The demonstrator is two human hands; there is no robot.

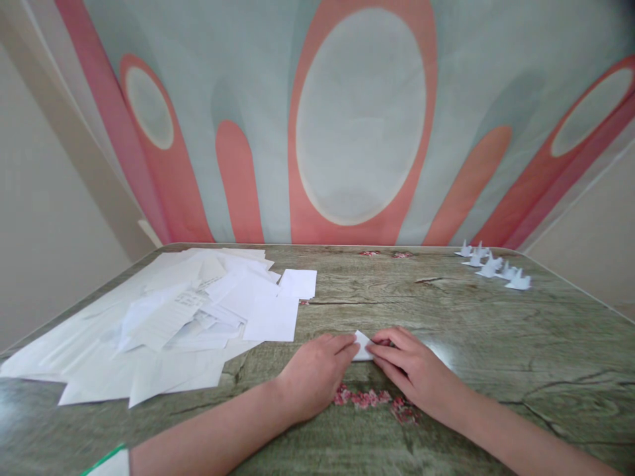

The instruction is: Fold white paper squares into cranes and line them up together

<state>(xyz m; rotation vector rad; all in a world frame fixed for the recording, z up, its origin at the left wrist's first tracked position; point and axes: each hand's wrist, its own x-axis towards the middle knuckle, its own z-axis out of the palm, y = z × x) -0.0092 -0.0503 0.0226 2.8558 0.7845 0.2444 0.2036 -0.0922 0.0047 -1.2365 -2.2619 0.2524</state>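
Note:
A small folded piece of white paper (363, 348) lies on the wood-patterned table between my two hands, its pointed tip facing away from me. The fingers of my left hand (320, 370) press on its left side. From the right, my right hand (411, 365) pinches its edge between thumb and fingers. Both hands are closed on the paper, and my fingers cover its side edges. Pink flowers printed on the tabletop show just below the paper.
A spread pile of white paper sheets (198, 311) covers the table's left side, with a small square sheet (299, 283) at its right edge. Several folded paper figures (491, 266) stand at the far right. A patterned wall covering (270, 79) rises behind the table (496, 344).

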